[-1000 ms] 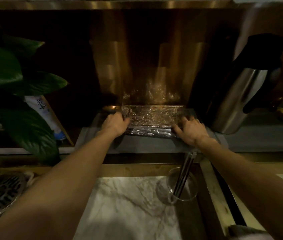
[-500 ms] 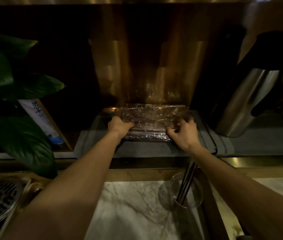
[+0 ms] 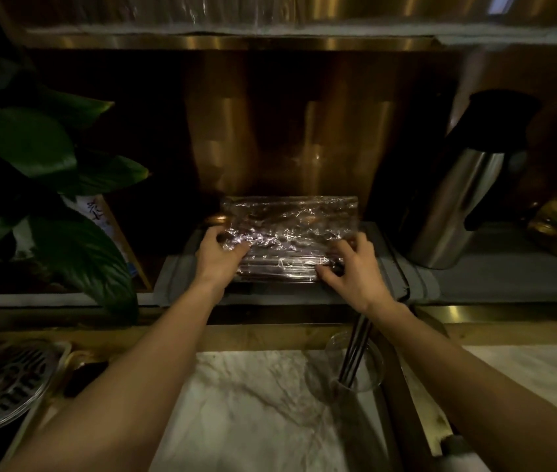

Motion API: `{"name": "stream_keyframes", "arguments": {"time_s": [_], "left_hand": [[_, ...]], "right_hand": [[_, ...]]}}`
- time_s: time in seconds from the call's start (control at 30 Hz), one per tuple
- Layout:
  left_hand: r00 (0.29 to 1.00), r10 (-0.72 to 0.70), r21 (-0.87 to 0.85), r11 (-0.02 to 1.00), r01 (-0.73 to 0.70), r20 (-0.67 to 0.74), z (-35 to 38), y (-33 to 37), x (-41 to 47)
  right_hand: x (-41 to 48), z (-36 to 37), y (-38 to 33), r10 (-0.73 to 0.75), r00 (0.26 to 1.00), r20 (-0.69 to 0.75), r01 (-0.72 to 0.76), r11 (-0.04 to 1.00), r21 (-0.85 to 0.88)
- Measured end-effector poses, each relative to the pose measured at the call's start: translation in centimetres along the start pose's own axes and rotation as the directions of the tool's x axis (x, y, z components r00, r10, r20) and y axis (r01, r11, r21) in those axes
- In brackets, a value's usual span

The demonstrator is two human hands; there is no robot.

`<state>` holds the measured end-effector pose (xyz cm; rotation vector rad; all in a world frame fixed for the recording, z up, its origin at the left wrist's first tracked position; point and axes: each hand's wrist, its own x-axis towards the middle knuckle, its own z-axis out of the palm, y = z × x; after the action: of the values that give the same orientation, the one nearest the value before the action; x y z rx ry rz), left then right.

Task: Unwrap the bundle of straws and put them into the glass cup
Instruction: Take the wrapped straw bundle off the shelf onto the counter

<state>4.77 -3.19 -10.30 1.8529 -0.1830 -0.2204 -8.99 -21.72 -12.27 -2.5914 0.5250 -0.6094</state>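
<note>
A bundle of dark straws [image 3: 280,265] lies crosswise on a grey mat [image 3: 386,284], partly rolled in crinkled clear plastic wrap [image 3: 290,219] whose loose sheet spreads out behind it. My left hand [image 3: 219,257] grips the wrap at the bundle's left end. My right hand [image 3: 352,267] pinches the wrap and bundle at the right end. A glass cup [image 3: 355,369] stands nearer to me on the marble counter, under my right forearm, with a few dark straws [image 3: 355,352] leaning in it.
A steel thermos jug [image 3: 454,212] with a black handle stands to the right. Large green plant leaves [image 3: 48,199] hang at the left. A metal grate [image 3: 4,386] sits at the lower left. A brass wall panel rises behind the mat.
Both hands have closed on the ends of the bundle and drawn it slightly toward me. The loose sheet of wrap now lies flatter and wider behind it.
</note>
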Motion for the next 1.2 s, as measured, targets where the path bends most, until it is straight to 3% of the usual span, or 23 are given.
{"name": "stream_keyframes", "arguments": {"time_s": [0.17,0.3,0.57,0.83,0.97,1.2], "left_hand": [[0.999,-0.021,-0.024,0.999,0.021,-0.037,-2.2,-0.9,-3.1],[0.998,0.007,0.051,0.999,-0.004,-0.065,-4.5,-1.7,-5.7],[0.995,-0.070,-0.048,0.997,0.067,-0.067,-8.9,-5.8,-12.2],[0.987,-0.123,0.065,0.989,0.131,-0.107,-11.5,-11.2,-18.6],[0.985,-0.127,0.108,0.984,0.139,-0.114,-11.6,-14.4,-21.4],[0.954,-0.283,0.206,0.932,0.297,-0.097,-10.9,-19.2,-25.6]], "right_hand": [[-2.8,-1.0,-1.9,-0.125,0.991,-0.051,0.122,0.991,-0.057],[-5.4,-1.3,-3.4,-0.205,0.976,-0.072,0.199,0.977,-0.079],[-12.2,0.0,-6.1,-0.310,0.948,-0.076,0.306,0.950,-0.056],[-20.7,2.8,-7.1,-0.290,0.957,-0.004,0.290,0.957,0.016],[-24.5,4.4,-6.4,-0.237,0.966,0.099,0.234,0.971,0.047],[-29.3,6.4,-4.5,-0.216,0.951,0.222,0.208,0.976,0.062]]}}
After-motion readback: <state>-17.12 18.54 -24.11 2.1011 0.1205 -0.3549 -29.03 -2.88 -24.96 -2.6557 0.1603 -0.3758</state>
